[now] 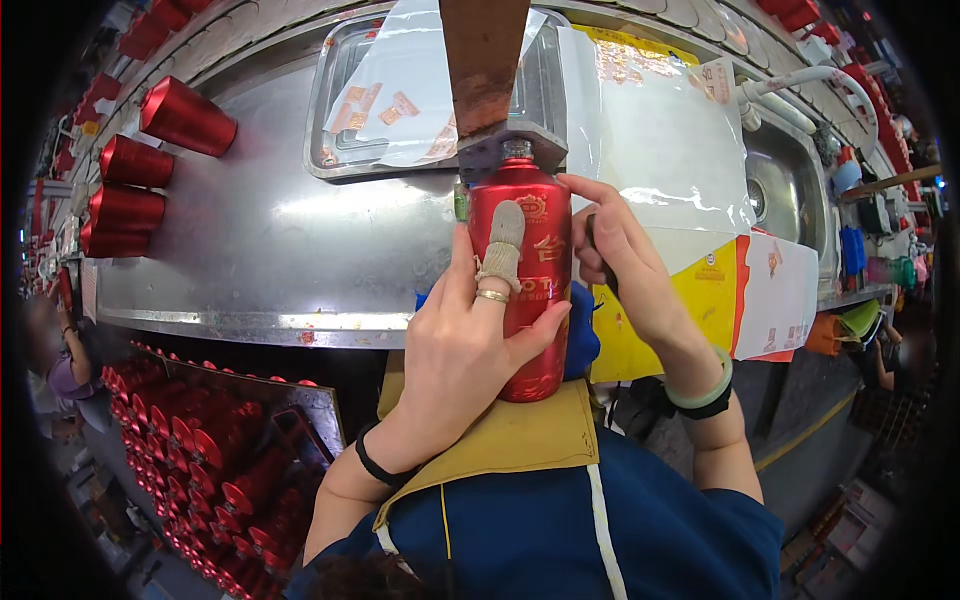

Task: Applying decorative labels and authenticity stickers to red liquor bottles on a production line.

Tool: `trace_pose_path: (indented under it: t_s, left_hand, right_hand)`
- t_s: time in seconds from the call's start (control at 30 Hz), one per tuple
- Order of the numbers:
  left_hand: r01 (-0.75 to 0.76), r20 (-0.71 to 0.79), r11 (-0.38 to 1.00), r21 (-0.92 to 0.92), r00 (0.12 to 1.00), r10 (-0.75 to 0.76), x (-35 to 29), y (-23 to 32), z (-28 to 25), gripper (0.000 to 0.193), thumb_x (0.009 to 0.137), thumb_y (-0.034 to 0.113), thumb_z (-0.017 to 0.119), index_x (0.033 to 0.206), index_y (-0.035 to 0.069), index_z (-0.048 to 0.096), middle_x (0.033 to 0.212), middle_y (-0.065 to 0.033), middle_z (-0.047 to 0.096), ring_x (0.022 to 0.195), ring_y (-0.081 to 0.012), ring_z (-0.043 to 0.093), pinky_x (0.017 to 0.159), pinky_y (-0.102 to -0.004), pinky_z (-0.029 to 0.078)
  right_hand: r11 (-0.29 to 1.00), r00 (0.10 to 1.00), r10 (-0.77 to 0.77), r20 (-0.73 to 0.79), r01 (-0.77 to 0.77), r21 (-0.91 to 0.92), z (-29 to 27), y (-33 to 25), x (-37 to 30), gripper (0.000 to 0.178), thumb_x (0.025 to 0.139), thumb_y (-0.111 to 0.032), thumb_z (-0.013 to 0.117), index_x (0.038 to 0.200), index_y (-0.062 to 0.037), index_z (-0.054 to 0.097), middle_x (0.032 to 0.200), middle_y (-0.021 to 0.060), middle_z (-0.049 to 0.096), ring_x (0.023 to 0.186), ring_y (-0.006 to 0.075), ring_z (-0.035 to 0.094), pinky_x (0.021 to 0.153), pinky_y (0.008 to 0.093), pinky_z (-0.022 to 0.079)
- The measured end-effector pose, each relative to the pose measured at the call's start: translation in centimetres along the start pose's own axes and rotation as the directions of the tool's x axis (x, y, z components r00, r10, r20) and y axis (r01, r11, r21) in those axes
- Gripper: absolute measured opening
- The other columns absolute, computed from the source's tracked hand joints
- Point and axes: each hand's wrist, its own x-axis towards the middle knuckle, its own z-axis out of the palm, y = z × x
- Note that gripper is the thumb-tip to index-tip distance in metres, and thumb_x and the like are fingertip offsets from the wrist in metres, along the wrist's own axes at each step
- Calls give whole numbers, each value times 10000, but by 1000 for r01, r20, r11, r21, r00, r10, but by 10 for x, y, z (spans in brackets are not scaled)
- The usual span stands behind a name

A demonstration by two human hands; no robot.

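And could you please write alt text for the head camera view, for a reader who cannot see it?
A person's left hand, one finger in a cloth cover, holds a red bottle; the right hand, gripping a small dark object, is beside the bottle's shoulder. Four red containers stand on the steel worktop at left.

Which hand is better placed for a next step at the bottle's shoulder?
The right hand, probably: its index fingertip is at the shoulder, while the left hand holds the red bottle.
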Motion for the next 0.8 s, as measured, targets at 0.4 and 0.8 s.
trace_pose_path:
  t_s: [0.4,0.8]
  left_hand:
    - [-61,158,963,-262,982,105,-28,-8,-16,1224,722,403,943,1566,-127,232,1470,-357,499,1251,-444,627,1031,-440,528]
    - [88,49,882,-463,996,-74,-60,-7,3,1074,733,68,919,1580,-83,276,1407,-250,585,1187,-354,666,1014,-414,543]
  right_hand:
    - [946,990,-136,-48,115,-301,9,-19,41,479,868,-303,857,1135,21,625,890,-11,549,821,67,515,754,232,474]
    - [-189,432,-574,696,757,-625,22,-35,-15,208,818,-92,724,1020,-115,768,977,31,742,807,182,624,766,332,490]
